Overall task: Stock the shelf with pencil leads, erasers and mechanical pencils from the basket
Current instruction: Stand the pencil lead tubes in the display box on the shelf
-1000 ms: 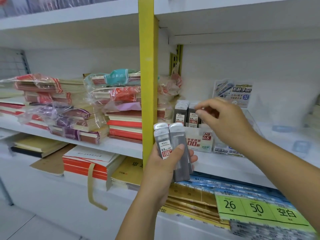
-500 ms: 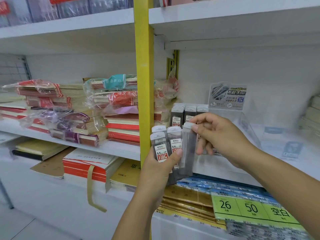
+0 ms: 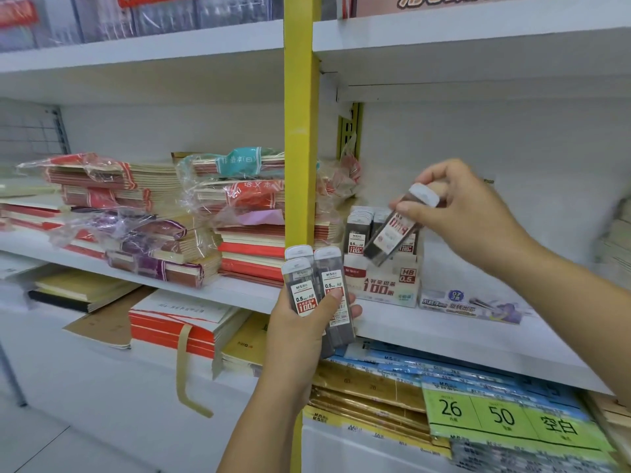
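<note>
My left hand grips a small bunch of grey pencil lead cases with white caps, upright in front of the yellow shelf post. My right hand pinches one lead case by its capped end, tilted, its lower end just above the white display box marked HB 0.5. Several more lead cases stand upright in that box on the middle white shelf. No basket is in view.
A yellow upright post divides the shelving. Wrapped stacks of notebooks fill the left of the middle shelf. A flat blue-and-white pack lies right of the display box. Below are blue paper packs and a green label.
My right hand took one lead case from the bunch in my left hand and carried it up and right, over the display box. My left hand stays in place with the rest.
</note>
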